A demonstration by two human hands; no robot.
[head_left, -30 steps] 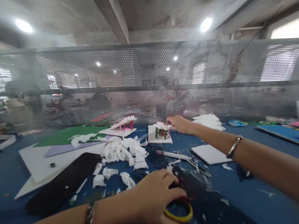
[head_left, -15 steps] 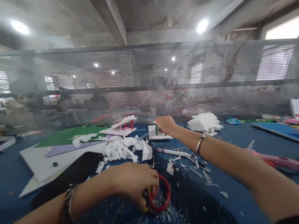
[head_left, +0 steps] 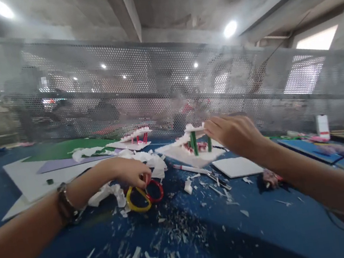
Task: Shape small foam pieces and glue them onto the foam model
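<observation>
My right hand (head_left: 233, 135) is closed on a small white foam model (head_left: 194, 145) with green posts and red bits, and holds it lifted above the blue table (head_left: 191, 238). My left hand (head_left: 130, 174) pinches scissors with one yellow and one red handle loop (head_left: 143, 195), which hang just over the table. A heap of torn white foam scraps (head_left: 144, 161) lies right behind that hand. A second white model with red posts (head_left: 136, 139) stands farther back.
White, purple and green sheets (head_left: 54, 164) lie at the left. A pen (head_left: 191, 169), a white foam square (head_left: 237, 166) and cutting tools (head_left: 220, 182) lie in the middle. White shavings litter the near table. A perforated metal screen (head_left: 165, 87) walls the far edge. A cable runs at the right.
My right hand has picked the green-posted model up from the table and brought it nearer. My left hand has lifted the scissors and pulled them left, towards the scrap heap.
</observation>
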